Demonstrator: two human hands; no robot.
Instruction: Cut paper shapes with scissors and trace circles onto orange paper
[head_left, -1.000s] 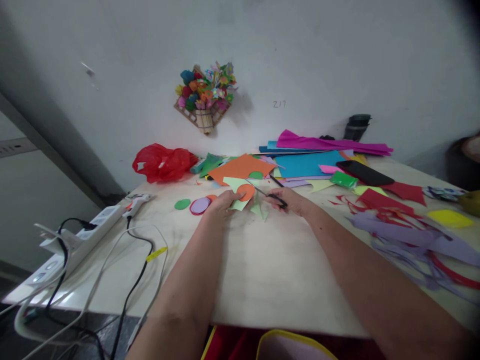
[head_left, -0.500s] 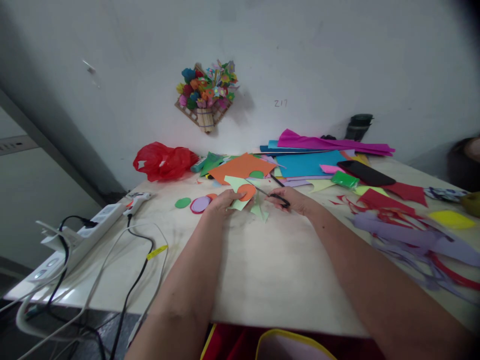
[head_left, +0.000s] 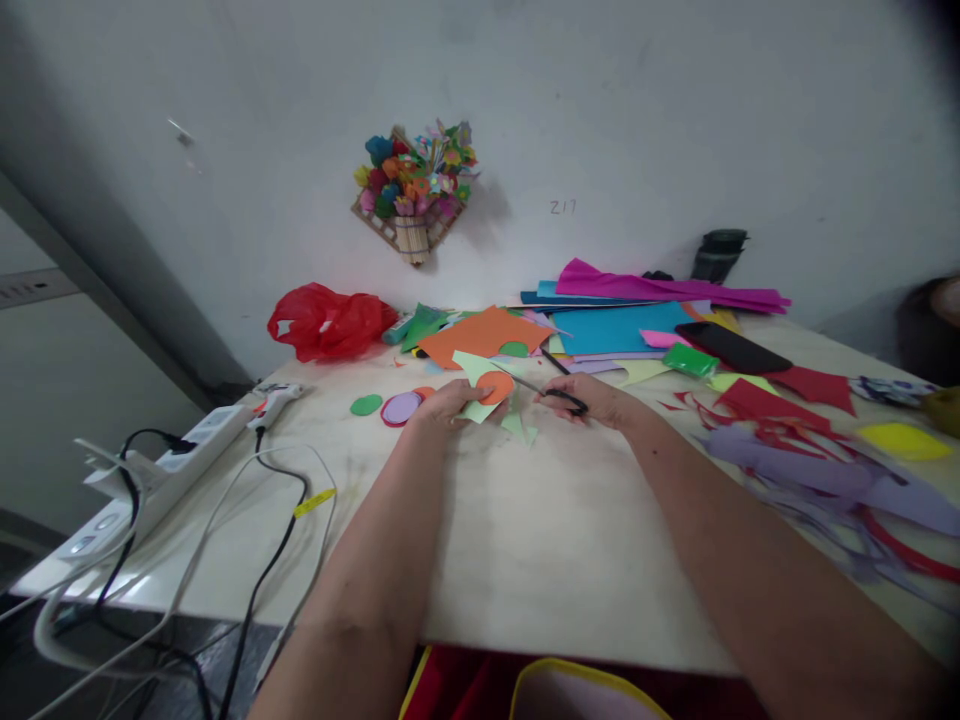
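Note:
My left hand (head_left: 451, 402) pinches an orange paper circle (head_left: 496, 386) laid over a pale green paper piece (head_left: 469, 366). In my right hand (head_left: 589, 397) is a pair of scissors (head_left: 564, 400), fingers closed round the black handles. Its blades point left toward the top right edge of the orange circle. A pale green scrap (head_left: 519, 428) lies on the table just below the held paper. Left of my left hand rest a green circle (head_left: 366, 405) and a lilac circle (head_left: 402, 407) stacked on a red one.
Colored sheets and an orange sheet (head_left: 480, 335) lie at the back. A red plastic bag (head_left: 330, 322) sits back left, near a white power strip (head_left: 180, 455) with cables. A black phone (head_left: 733, 346) and red and lilac scraps (head_left: 802, 460) cover the right side.
My right hand and the scissors have shifted slightly to the right. The left hand keeps its hold on the orange circle and pale green paper, almost still.

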